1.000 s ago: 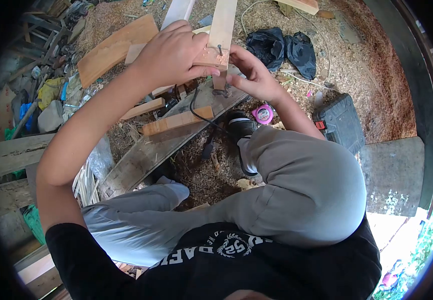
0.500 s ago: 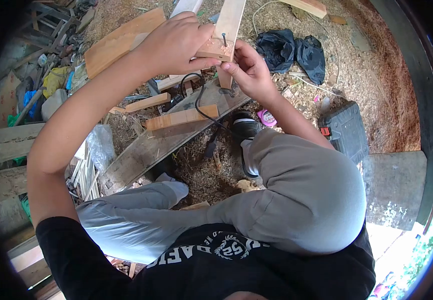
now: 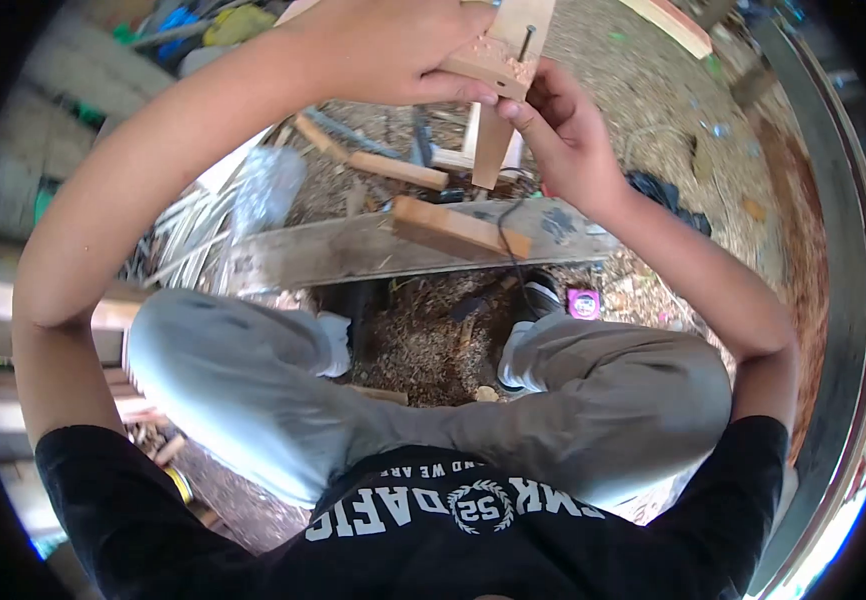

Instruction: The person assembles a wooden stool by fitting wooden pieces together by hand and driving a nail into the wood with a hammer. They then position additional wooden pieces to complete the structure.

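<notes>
My left hand (image 3: pixel 398 50) is closed around the left side of a joined wooden piece (image 3: pixel 493 66), its thumb along the lower edge. From the other side, my right hand (image 3: pixel 571 140) grips the same piece, with thumb and curled fingers at its end corner. The two thumb tips nearly meet near a small dark hole in the edge. A dark screw or nail (image 3: pixel 527 42) stands up out of the wood, and pale shavings lie around its base. One wooden leg (image 3: pixel 493 150) extends below the hands. The top of the piece runs out of view.
Below the hands, a wood block (image 3: pixel 458 230) lies on a long weathered plank (image 3: pixel 323 258), with a black cable (image 3: pixel 506 235) across it. A pink tape measure (image 3: pixel 583 304) sits by my shoe. Offcuts (image 3: pixel 398 170), clear plastic (image 3: pixel 271 185) and a black bag (image 3: pixel 688 217) lie around.
The view has turned, and my hands with the wooden piece now appear farther right and slightly higher. My grip looks the same. The black case on the right has left the view.
</notes>
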Demonstrator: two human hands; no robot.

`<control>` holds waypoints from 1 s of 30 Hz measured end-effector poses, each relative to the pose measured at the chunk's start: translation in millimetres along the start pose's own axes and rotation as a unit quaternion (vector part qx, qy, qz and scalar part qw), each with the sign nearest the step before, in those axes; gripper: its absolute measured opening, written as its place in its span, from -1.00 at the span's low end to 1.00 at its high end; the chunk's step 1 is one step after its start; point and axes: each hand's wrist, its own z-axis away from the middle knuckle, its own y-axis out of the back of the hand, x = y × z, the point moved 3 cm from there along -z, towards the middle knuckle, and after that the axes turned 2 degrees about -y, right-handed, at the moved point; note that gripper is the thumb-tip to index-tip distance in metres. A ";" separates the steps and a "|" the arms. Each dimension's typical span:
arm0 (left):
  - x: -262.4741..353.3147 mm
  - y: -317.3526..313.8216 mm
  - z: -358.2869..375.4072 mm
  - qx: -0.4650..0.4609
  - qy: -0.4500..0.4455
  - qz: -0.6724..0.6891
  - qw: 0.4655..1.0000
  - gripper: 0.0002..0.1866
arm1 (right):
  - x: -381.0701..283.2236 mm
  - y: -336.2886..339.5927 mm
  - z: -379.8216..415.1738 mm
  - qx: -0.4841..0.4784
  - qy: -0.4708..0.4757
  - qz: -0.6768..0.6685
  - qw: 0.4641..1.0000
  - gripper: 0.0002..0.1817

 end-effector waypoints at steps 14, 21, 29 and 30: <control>38.5 -25.0 250.0 -0.110 0.285 0.085 0.948 -0.40 | 122.2 -219.4 -38.3 -0.178 -0.040 -0.124 0.975 -0.56; 44.6 -57.9 270.8 -0.128 0.268 0.095 0.950 -0.40 | 151.1 -232.8 -24.6 -0.182 -0.053 -0.153 0.970 -0.51; 44.9 -63.3 275.5 -0.129 0.259 0.099 0.952 -0.39 | 154.1 -231.2 -19.7 -0.181 -0.077 -0.153 0.968 -0.44; 46.1 -62.3 274.1 -0.130 0.260 0.100 0.952 -0.39 | 154.1 -233.3 -16.1 -0.156 -0.068 -0.156 0.973 -0.43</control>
